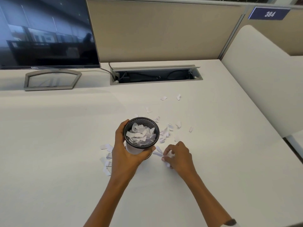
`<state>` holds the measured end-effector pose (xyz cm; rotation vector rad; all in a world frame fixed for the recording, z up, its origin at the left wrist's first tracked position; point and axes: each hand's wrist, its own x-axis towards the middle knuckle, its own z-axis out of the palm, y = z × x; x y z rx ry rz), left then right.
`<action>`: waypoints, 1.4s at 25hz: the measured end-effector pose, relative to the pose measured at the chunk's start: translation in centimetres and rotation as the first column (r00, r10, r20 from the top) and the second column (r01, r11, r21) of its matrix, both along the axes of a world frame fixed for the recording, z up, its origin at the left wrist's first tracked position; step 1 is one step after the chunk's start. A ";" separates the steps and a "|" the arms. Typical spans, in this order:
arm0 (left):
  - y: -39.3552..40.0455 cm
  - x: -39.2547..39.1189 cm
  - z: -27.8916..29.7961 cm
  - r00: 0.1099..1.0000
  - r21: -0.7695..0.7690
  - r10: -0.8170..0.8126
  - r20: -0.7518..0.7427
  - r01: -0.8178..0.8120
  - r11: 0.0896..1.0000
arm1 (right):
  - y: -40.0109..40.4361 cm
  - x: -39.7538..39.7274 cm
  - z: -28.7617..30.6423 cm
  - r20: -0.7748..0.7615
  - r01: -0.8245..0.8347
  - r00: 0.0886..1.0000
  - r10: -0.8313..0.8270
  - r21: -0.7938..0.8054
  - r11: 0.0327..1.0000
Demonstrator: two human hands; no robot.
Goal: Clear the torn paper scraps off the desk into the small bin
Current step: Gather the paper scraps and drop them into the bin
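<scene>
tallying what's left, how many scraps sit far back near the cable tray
2: one scrap and another to its right, both just in front of the cable tray. None look hidden there.

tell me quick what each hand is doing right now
Left hand: closed around the small bin.
Right hand: fingers curled, pinching paper scraps on the desk.

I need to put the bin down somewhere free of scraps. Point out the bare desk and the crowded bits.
Bare: the wide stretch of desk between the monitor stand and the left hand, and the near edge between both forearms. Crowded: scraps right of the bin, more by the left wrist, some under the right hand.
</scene>
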<state>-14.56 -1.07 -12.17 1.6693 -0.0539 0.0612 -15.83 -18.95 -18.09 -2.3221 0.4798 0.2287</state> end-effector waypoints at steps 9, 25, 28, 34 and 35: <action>0.4 0.1 -0.5 1.000 0.012 -0.004 -0.015 0.005 1.000 | -1.2 1.2 5.4 0.120 0.198 0.953 -0.277 0.443 0.874; 0.7 0.3 -0.9 0.997 -0.018 0.012 -0.076 -0.013 1.000 | 0.1 4.2 8.3 0.376 -0.010 0.904 -0.204 0.495 0.869; 1.1 0.5 -1.0 0.992 -0.039 0.059 -0.116 -0.064 0.997 | -0.7 3.9 3.8 0.244 0.056 0.962 -0.120 0.253 0.966; 1.1 0.6 -0.9 0.960 -0.133 0.093 -0.266 -0.132 0.982 | -0.1 4.0 -0.9 0.044 -0.174 0.983 0.180 -0.118 0.978; 1.0 0.5 -0.9 0.956 -0.146 0.088 -0.281 -0.134 0.980 | -0.1 4.3 -1.0 0.083 -0.158 0.983 0.165 -0.081 0.984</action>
